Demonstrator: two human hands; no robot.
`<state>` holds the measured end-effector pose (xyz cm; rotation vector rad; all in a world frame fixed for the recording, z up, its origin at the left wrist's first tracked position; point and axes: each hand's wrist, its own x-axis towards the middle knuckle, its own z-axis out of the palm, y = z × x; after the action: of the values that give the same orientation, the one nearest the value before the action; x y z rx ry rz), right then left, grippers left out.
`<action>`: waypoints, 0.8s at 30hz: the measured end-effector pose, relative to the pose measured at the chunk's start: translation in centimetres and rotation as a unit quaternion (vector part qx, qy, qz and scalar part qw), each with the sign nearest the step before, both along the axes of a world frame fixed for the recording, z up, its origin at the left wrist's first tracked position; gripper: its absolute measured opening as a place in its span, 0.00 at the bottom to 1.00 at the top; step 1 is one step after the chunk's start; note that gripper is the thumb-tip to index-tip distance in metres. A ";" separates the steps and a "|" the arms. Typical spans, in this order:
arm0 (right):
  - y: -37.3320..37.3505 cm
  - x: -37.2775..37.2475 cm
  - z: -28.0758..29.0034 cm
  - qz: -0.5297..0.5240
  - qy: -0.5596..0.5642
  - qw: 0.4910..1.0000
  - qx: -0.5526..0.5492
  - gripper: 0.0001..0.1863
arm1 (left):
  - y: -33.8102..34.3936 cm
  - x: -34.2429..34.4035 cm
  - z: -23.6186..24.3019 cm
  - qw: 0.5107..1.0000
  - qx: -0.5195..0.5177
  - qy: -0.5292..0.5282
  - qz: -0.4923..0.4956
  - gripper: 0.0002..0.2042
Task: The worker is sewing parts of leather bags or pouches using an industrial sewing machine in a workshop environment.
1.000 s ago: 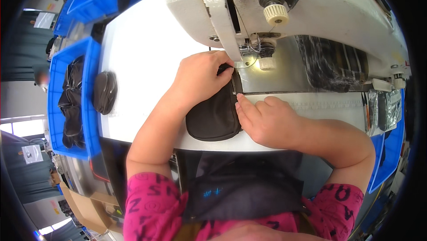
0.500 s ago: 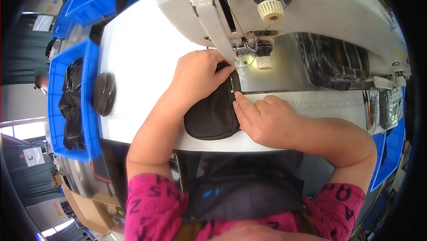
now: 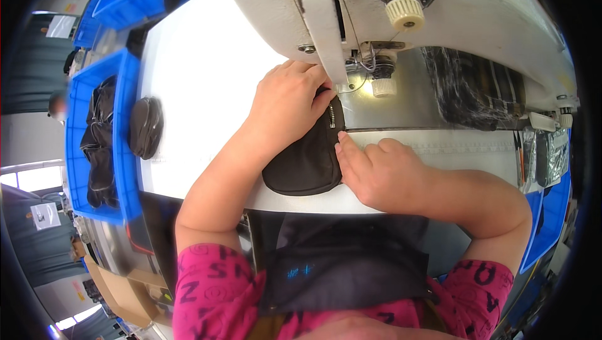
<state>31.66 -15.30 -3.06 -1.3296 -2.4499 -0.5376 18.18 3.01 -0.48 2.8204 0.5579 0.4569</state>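
A black fabric pouch (image 3: 302,165) with a metal zipper along its right side lies on the white table, its far end under the head of a sewing machine (image 3: 329,20). My left hand (image 3: 290,103) presses on the pouch's far part beside the needle area, fingers curled and thumb against the zipper edge. Those fingers cover the pouch's upper left. At the right edge my right hand (image 3: 375,167) pinches the border just below the zipper's near end, index finger and thumb extended, the others folded.
A small stack of dark rounded pieces (image 3: 147,128) sits on the table at left, beside a blue bin (image 3: 128,177) of black pouches. Plastic-wrapped dark fabric (image 3: 473,86) lies under the machine arm. Small tools and clear bags (image 3: 552,152) are at the right edge.
The view has shifted a little, moving the machine head right in the picture. Both hands stay on the pouch, in nearly the same grip.
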 end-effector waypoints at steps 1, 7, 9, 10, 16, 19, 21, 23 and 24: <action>0.1 0.2 0.1 -0.003 -0.004 1.000 -0.003 0.14 | 0.2 0.0 0.0 1.000 -0.010 -0.003 -0.003 0.08; 1.5 1.1 -0.4 -0.069 0.024 0.997 -0.018 0.16 | 3.1 1.3 -0.9 0.997 -0.073 -0.032 -0.004 0.09; 2.1 1.7 -0.1 -0.070 0.038 0.997 -0.009 0.18 | 4.4 1.8 -1.2 0.994 -0.101 -0.035 -0.001 0.09; 2.3 1.9 0.0 -0.087 0.040 0.995 -0.035 0.19 | 4.7 2.2 -0.7 0.995 -0.098 -0.015 -0.015 0.09; 2.9 2.8 0.3 -0.110 0.063 0.986 -0.111 0.25 | 6.1 3.0 -0.4 0.996 -0.037 -0.037 -0.079 0.13; 3.2 2.7 0.4 -0.114 0.071 0.985 -0.107 0.26 | 7.9 5.1 -2.9 0.998 -0.052 0.021 -0.041 0.14; 3.4 2.6 0.4 -0.116 0.078 0.985 -0.102 0.26 | 8.6 5.0 -4.0 0.998 -0.039 0.001 -0.048 0.14; 3.5 2.4 0.5 -0.140 0.052 0.983 -0.111 0.26 | 8.7 5.2 -3.9 0.998 -0.039 0.008 -0.049 0.13; 3.6 2.4 0.4 -0.139 0.050 0.983 -0.112 0.26 | 8.9 5.3 -4.0 0.998 -0.023 0.013 -0.051 0.12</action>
<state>34.09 -11.73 -2.68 -1.7602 -2.3098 -0.2513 23.46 11.86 -4.52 2.7978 0.4208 0.3828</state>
